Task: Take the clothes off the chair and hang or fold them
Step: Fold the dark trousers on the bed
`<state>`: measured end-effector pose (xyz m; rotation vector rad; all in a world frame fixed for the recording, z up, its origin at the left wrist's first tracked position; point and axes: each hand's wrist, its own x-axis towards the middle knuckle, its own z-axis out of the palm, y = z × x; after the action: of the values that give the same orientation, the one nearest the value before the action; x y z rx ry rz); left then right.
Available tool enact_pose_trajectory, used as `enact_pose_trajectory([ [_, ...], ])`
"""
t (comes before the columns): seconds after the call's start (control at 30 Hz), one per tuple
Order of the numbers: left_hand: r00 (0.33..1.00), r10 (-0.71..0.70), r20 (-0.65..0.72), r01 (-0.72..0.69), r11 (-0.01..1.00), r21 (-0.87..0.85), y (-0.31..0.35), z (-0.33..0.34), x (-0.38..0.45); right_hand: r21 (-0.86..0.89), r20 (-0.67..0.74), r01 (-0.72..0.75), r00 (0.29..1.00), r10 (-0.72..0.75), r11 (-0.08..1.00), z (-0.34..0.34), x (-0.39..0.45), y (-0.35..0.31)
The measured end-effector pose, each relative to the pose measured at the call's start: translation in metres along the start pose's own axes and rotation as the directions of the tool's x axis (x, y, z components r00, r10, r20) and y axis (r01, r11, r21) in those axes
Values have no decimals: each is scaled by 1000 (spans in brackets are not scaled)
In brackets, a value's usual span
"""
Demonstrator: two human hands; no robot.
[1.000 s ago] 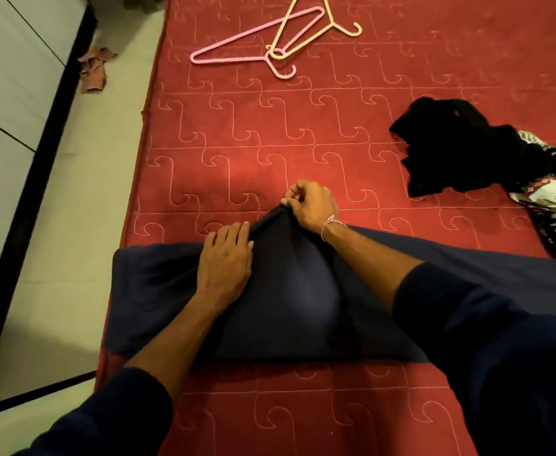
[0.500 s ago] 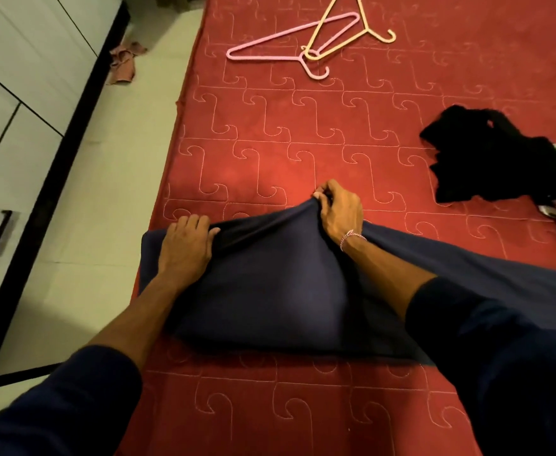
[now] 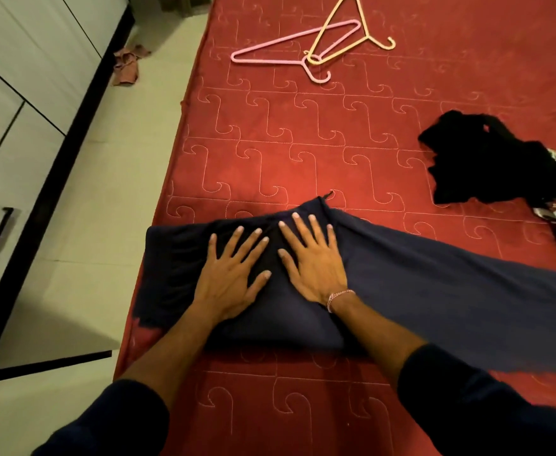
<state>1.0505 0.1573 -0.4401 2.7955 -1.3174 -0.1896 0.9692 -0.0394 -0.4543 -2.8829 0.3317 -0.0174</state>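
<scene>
Hands pressing a fold flat
Left hand (image 3: 228, 278) and right hand (image 3: 314, 258) lie open on the navy garment (image 3: 434, 291), gripping nothing; its long loose end could slip and undo the fold.

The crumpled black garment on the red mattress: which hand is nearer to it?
Right. The right hand lies flat on the dark navy cloth, on the side toward the crumpled black garment; the left hand lies beyond it, farther away.

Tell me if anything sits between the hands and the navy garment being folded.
Nothing does. The left hand and right hand both lie flat, fingers spread, directly on the navy garment on the red mattress. The hangers and black clothing lie apart.
</scene>
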Motion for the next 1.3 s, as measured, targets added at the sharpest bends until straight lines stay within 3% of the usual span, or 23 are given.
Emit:
enact_pose_trajectory([
  [0.1,997,-45,65,44,999,19,-1,-2,0,-63,31,-135,990,137,989,-7,0,17],
  [0.2,996,-60,72,59,998,13,3,-5,3,-79,49,-152,987,156,985,-9,1,17],
  [0.4,989,-73,-127,69,997,-36,17,-17,21,-89,87,-124,987,132,988,-17,5,18],
  [0.5,975,-89,-203,72,993,-90,24,-21,42,-119,28,-95,995,99,988,-32,13,23],
  [0.63,970,-161,-181,131,978,-164,26,-31,80,-96,-124,-59,991,47,994,-50,40,39],
  [0.77,986,-164,-24,157,973,-170,16,-39,129,-47,-165,-92,983,83,995,-67,85,56],
  [0.87,975,-205,89,219,956,-196,11,-48,175,25,-138,-91,986,94,996,-75,123,75],
  [1.0,967,-168,194,195,972,-131,4,-66,240,177,-60,-50,996,61,983,-85,179,100],
  [1.17,860,-231,456,325,935,-140,-10,-70,296,218,42,-48,998,40,975,-94,249,122],
  [1.3,788,-251,563,383,915,-128,-12,-59,317,230,97,-67,994,46,971,-91,308,139],
])
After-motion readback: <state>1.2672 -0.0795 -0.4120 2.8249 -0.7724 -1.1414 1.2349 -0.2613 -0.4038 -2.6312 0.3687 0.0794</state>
